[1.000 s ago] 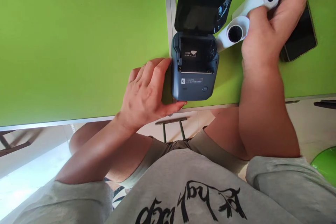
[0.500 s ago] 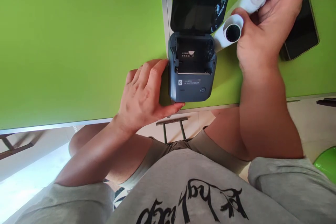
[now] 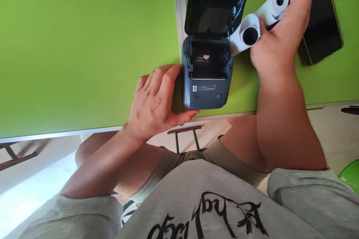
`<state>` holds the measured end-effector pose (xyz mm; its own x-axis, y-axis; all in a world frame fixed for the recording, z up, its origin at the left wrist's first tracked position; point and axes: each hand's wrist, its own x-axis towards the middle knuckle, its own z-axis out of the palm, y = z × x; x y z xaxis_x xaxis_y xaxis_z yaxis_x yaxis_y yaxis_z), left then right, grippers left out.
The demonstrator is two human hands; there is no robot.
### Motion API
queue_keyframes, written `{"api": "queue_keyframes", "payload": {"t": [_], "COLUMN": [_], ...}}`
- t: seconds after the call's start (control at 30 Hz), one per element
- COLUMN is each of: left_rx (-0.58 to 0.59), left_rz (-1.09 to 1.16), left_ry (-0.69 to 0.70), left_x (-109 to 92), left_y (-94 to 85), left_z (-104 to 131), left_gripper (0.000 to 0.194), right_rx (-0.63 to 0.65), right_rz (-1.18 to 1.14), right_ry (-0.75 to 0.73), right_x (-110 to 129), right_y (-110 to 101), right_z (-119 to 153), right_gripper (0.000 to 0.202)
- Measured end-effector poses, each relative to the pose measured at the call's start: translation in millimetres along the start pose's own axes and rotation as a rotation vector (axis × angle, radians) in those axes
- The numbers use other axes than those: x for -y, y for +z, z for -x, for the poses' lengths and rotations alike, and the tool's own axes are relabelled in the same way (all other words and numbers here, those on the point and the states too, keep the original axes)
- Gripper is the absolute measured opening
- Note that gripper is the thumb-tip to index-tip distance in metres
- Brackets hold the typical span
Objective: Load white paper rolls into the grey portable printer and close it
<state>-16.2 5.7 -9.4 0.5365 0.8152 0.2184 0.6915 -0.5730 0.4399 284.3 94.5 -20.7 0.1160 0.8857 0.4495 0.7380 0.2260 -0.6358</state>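
A dark blue-grey label printer [image 3: 206, 93] stands on the green table with its black lid [image 3: 215, 3] raised and its paper bay bare inside. My left hand [image 3: 157, 99] rests against the printer's left side and front edge, fingers spread and thumb apart. To the right of the printer lie two white paper rolls, a nearer one [image 3: 238, 41] with a wide dark core and a farther one [image 3: 269, 10] with a small core. My right hand [image 3: 290, 26] is beside the rolls, its thumb behind the nearer one and its fingers stretched past the farther one.
A black phone [image 3: 322, 26] lies on the green table [image 3: 84, 44] right of my right hand. A metal seam runs across the table behind the printer. Below the front edge are my legs, a stool [image 3: 184, 130] and a green round object [image 3: 350, 175].
My right hand has shifted slightly left, with its fingers spread farther from the rolls. The farther roll sits slightly lower and to the right. My left hand has stayed at the printer.
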Motion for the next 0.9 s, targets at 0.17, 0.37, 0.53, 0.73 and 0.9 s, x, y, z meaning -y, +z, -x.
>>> {"api": "queue_keyframes", "payload": {"t": [0.17,0.37,0.53,0.73,0.9], "left_rx": [0.004,0.000,0.027,0.011,0.003], "left_rz": [-0.014,-0.016,-0.002,-0.015,-0.012], "left_ry": [-0.002,0.009,-0.007,0.006,0.008], "left_x": [-1,0,0,0,0], "left_y": [-0.5,-0.1,0.3,-0.1,-0.2], "left_z": [-1,0,1,0,0], "left_gripper": [0.092,0.090,0.090,0.088,0.089], "right_rx": [-0.010,-0.033,-0.050,-0.151,-0.176], "right_rz": [-0.007,0.077,0.121,0.023,-0.101], "right_ry": [-0.031,0.121,0.058,-0.100,-0.110], "right_x": [-9,22,11,-4,-9], "right_y": [2,0,5,6,2], "right_z": [0,1,0,0,0], "right_gripper": [0.054,0.030,0.044,0.052,0.047]}}
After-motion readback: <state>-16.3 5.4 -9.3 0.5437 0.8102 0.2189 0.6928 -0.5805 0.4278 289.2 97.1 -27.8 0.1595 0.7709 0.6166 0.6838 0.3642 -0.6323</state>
